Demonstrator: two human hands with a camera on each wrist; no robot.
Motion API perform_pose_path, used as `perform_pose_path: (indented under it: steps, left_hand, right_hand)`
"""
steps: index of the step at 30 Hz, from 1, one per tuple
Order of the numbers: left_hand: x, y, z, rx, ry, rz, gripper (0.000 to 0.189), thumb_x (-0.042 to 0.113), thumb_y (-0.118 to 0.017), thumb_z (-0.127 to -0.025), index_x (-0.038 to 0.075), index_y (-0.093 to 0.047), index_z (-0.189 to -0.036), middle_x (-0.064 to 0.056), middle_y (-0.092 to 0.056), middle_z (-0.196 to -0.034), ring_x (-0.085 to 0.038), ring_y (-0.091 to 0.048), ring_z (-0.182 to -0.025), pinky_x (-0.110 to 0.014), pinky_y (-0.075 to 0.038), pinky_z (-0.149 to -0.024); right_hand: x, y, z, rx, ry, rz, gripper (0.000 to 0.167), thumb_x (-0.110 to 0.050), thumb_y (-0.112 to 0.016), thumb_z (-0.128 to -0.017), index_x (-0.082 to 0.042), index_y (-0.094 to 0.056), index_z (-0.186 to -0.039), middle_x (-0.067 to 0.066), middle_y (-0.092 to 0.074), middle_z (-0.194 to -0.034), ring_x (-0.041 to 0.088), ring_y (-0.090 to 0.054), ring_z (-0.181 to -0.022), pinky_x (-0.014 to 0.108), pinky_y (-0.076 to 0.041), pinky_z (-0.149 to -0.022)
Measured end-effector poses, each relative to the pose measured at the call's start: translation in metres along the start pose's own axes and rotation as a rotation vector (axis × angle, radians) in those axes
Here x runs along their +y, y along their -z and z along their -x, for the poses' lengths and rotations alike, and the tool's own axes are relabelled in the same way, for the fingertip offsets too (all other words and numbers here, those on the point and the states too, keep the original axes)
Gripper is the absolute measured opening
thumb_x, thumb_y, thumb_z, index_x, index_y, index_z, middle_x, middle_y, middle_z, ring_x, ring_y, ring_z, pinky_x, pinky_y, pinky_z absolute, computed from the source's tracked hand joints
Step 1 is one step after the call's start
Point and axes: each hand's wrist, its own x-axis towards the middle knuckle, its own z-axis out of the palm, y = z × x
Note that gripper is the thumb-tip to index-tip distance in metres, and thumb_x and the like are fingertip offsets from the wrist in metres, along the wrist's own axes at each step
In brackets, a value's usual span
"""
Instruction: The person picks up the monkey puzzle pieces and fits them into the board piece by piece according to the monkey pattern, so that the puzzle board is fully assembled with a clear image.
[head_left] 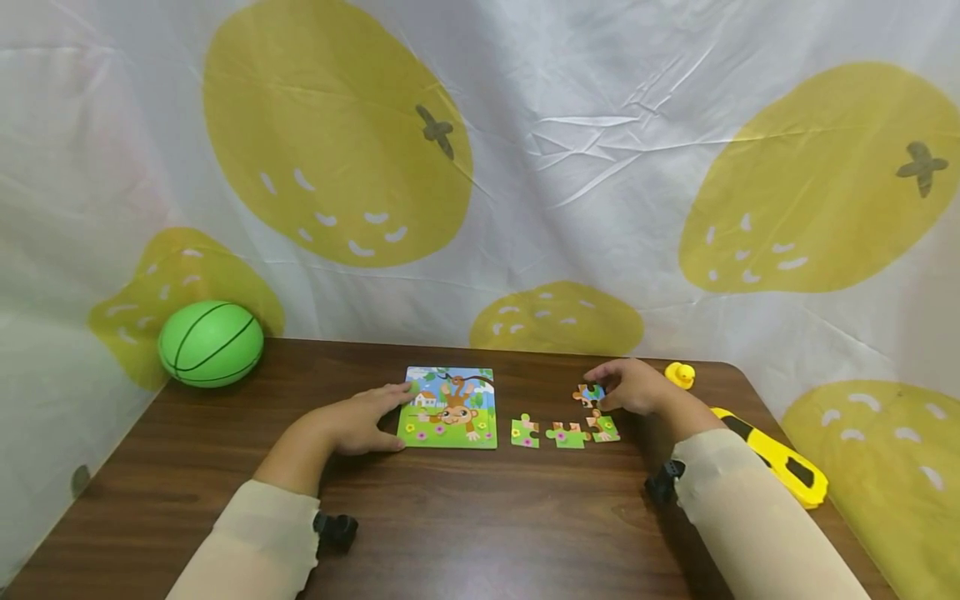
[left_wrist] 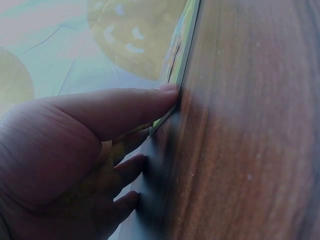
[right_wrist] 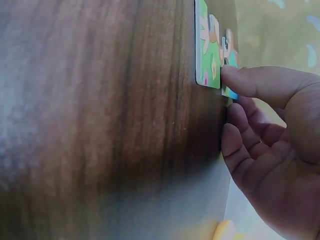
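Note:
A square jigsaw puzzle (head_left: 444,417) with a monkey picture lies flat on the table. Along its left side rests my left hand (head_left: 356,423), fingers spread, the thumb (left_wrist: 160,100) touching the near left corner. To the right of the picture, my right hand (head_left: 637,390) pinches a puzzle piece (head_left: 588,395) with blue on it at the table surface; the index fingertip is partly hidden. Just nearer than that piece are three loose pieces in a row: a left one (head_left: 525,433), a middle one (head_left: 567,437) and a right one (head_left: 604,427).
A green ball (head_left: 211,344) sits at the back left of the brown table (head_left: 480,517). Beyond my right hand is a yellow rubber duck (head_left: 679,375). A yellow toy car (head_left: 787,467) lies by the right edge, partly behind my forearm. Patterned cloth (head_left: 570,183) hangs behind.

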Motion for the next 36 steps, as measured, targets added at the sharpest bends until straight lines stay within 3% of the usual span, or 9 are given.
perform_pose_path:
  steps: [5, 11, 17, 22, 28, 36]
  left_hand:
    - [0.0, -0.001, -0.001, 0.0, 0.006, 0.0, 0.083, 0.037, -0.076, -0.099, 0.014, -0.036, -0.168, -0.007, -0.022, -0.181, -0.042, -0.019, -0.167, -0.066, -0.024, -0.132]
    - [0.0, -0.001, -0.001, 0.0, 0.002, -0.006, 0.083, 0.037, -0.076, -0.099, 0.013, -0.036, -0.168, -0.007, -0.022, -0.181, -0.042, -0.019, -0.167, -0.066, -0.024, -0.132]
    - [0.001, 0.001, 0.0, 0.001, -0.002, -0.008, 0.083, 0.037, -0.076, -0.1, 0.013, -0.036, -0.168, -0.008, -0.021, -0.181, -0.043, -0.019, -0.167, -0.067, -0.024, -0.132]
    - [0.002, 0.002, 0.001, -0.002, -0.009, -0.009, 0.083, 0.037, -0.076, -0.1, 0.013, -0.036, -0.168, -0.009, -0.021, -0.181, -0.043, -0.019, -0.167, -0.066, -0.024, -0.132]
    - [0.003, 0.002, 0.002, -0.001, -0.014, -0.008, 0.083, 0.037, -0.076, -0.099, 0.011, -0.036, -0.168, -0.01, -0.022, -0.181, -0.045, -0.019, -0.166, -0.068, -0.023, -0.131]
    - [0.0, 0.0, -0.001, 0.004, -0.008, -0.01, 0.083, 0.038, -0.075, -0.1, 0.013, -0.035, -0.168, -0.008, -0.021, -0.181, -0.043, -0.019, -0.167, -0.067, -0.024, -0.132]
  right_hand:
    - [-0.004, 0.001, 0.001, 0.01, 0.001, 0.006, 0.048, -0.006, -0.085, -0.087, -0.006, -0.073, -0.133, 0.014, -0.072, -0.117, 0.024, -0.061, -0.099, 0.033, -0.054, -0.082]
    - [-0.005, -0.001, 0.002, 0.057, 0.026, 0.037, 0.035, -0.013, -0.08, -0.095, -0.009, -0.075, -0.129, 0.013, -0.076, -0.125, 0.028, -0.068, -0.11, 0.043, -0.058, -0.093]
    - [-0.014, -0.004, -0.001, 0.09, 0.057, -0.006, 0.027, -0.019, -0.071, -0.103, -0.012, -0.076, -0.129, 0.01, -0.075, -0.113, 0.021, -0.067, -0.098, 0.033, -0.056, -0.081]
    - [-0.032, -0.013, -0.004, 0.11, 0.128, -0.096, 0.027, -0.016, -0.071, -0.103, -0.009, -0.075, -0.129, 0.009, -0.072, -0.103, 0.017, -0.061, -0.085, 0.029, -0.053, -0.074]
    - [-0.06, -0.029, -0.01, 0.063, 0.153, -0.22, 0.029, -0.017, -0.072, -0.103, -0.011, -0.075, -0.131, 0.008, -0.07, -0.101, 0.018, -0.059, -0.079, 0.03, -0.052, -0.068]
    - [-0.087, -0.05, -0.022, 0.028, 0.226, -0.232, 0.03, -0.017, -0.073, -0.102, -0.011, -0.075, -0.131, 0.006, -0.074, -0.103, 0.018, -0.061, -0.081, 0.033, -0.054, -0.073]
